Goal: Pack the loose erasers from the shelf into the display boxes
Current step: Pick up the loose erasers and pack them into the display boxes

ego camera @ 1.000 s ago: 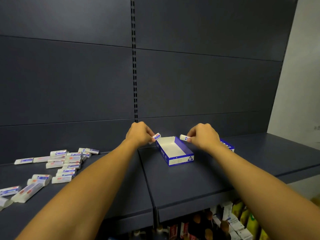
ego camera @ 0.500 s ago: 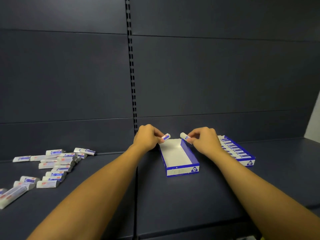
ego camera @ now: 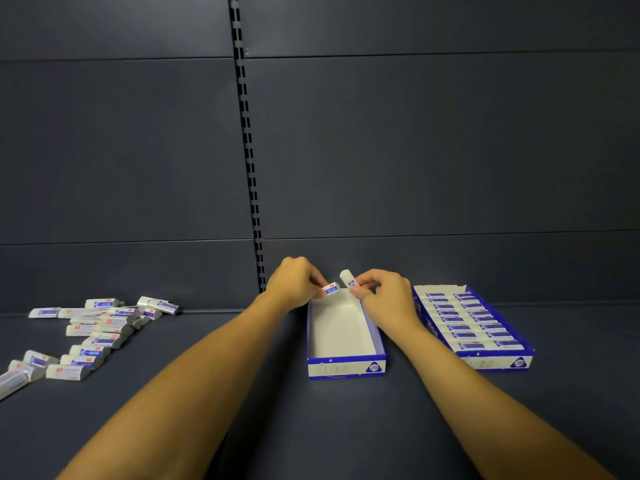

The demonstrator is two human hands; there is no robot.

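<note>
Erasers are in both hands at the far end of the empty display box (ego camera: pixel 346 336): the left hand (ego camera: pixel 294 284) pinches a sleeved eraser (ego camera: pixel 330 289) at the box's back left corner, and the right hand (ego camera: pixel 388 297) pinches a second eraser (ego camera: pixel 348 278) tilted upward, above the back wall. The loose erasers (ego camera: pixel 93 332) lie scattered well to the left on the dark shelf (ego camera: pixel 242 393); a filled display box (ego camera: pixel 474 323) sits just right of the empty one. The thin white card walls look flimsy, so a downward push could likely buckle them or slide the light box. Both small, smooth-wrapped blocks converge on one spot and could collide, or land crooked and spoil the first row
</note>
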